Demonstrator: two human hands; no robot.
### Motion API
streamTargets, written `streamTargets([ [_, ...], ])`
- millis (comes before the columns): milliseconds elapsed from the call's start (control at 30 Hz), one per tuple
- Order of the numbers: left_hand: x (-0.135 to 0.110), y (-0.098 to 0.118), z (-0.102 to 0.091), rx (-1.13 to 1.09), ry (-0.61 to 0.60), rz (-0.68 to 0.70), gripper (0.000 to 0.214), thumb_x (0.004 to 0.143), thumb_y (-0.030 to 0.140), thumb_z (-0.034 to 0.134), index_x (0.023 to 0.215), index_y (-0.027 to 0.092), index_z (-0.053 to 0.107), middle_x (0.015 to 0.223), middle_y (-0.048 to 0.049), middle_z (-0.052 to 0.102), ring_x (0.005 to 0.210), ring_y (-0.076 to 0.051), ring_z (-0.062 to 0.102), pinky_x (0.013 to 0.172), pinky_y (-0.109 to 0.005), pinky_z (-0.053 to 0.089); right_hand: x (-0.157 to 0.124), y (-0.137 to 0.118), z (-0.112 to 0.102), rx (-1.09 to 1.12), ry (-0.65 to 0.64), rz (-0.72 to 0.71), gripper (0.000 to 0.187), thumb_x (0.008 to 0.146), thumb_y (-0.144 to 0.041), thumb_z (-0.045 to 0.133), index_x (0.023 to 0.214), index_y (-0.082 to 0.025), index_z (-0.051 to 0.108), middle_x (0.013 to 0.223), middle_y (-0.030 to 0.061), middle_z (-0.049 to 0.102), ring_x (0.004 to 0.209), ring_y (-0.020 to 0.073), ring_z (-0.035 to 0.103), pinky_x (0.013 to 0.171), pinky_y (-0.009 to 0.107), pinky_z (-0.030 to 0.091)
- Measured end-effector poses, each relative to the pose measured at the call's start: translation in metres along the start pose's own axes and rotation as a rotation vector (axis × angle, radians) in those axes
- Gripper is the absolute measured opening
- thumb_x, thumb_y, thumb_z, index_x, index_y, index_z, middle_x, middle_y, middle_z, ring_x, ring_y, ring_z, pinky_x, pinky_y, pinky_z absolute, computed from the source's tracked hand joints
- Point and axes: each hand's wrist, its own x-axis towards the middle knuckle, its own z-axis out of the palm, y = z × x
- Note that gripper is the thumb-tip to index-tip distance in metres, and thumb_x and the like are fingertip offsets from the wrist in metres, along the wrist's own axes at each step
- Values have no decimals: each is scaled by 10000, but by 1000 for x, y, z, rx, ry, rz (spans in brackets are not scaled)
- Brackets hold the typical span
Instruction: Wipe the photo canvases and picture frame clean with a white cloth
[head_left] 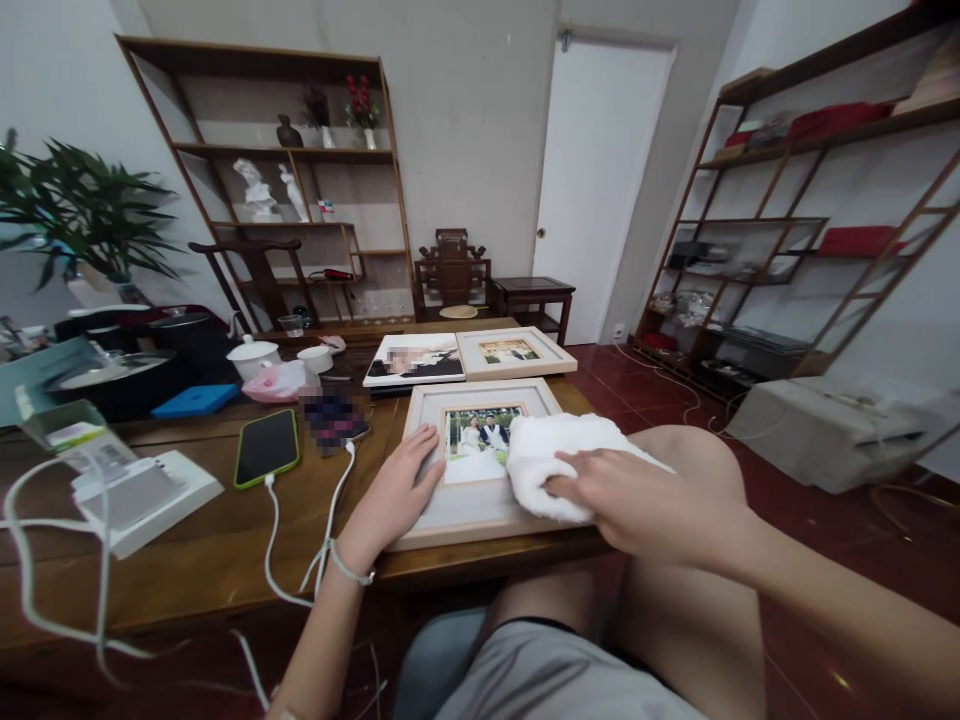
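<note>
A light wooden photo frame point(480, 400) with a wedding picture lies flat at the near edge of the dark wooden table point(210, 540). My left hand point(397, 490) rests flat on the frame's left side, fingers stretched out. My right hand point(637, 495) presses a folded white cloth point(551, 445) onto the frame's right side, fingers lying over the cloth. Behind it lie a second framed photo point(514, 352) and an unframed print point(414, 360).
A phone in a green case point(266, 447) lies on the table with a white cable plugged in. White boxes point(135, 495), a blue case point(195, 400), a white lidded cup point(253, 356) and a pink bag sit further left. Shelving stands left and right; a grey box point(832, 430) sits on the red floor.
</note>
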Motion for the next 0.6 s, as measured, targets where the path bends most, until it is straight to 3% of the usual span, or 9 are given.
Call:
streamTargets([
  [233, 0, 0, -3, -27, -13, 22, 473, 883, 375, 381, 1250, 107, 508, 1379, -133, 444, 1301, -219, 373, 1094, -412, 271, 67, 50, 18, -100, 115, 117, 449, 692, -26, 442, 1087, -172, 595, 1042, 134, 599, 870, 252, 579, 713, 317, 392],
  [400, 0, 2, -5, -24, -25, 7, 482, 887, 380, 377, 1260, 101, 502, 1382, -131, 439, 1308, -220, 361, 1099, -409, 263, 108, 72, 30, -156, 191, 123, 475, 702, -3, 445, 1145, -117, 574, 1208, 176, 524, 1137, 299, 447, 889, 381, 347],
  [500, 0, 2, -4, -11, -37, -2, 496, 894, 376, 359, 1276, 85, 482, 1396, -136, 419, 1317, -213, 346, 1105, -401, 251, 112, 68, 32, -149, 186, 99, 474, 703, -22, 457, 1150, -125, 579, 1177, 170, 549, 1130, 294, 453, 898, 386, 343],
  [600, -1, 0, -2, -12, -28, 7, 489, 893, 365, 359, 1273, 84, 483, 1390, -139, 428, 1314, -210, 352, 1105, -397, 252, 96, 53, 29, -132, 165, 48, 459, 689, -32, 455, 1107, -141, 608, 1117, 154, 582, 1050, 269, 508, 865, 356, 359],
])
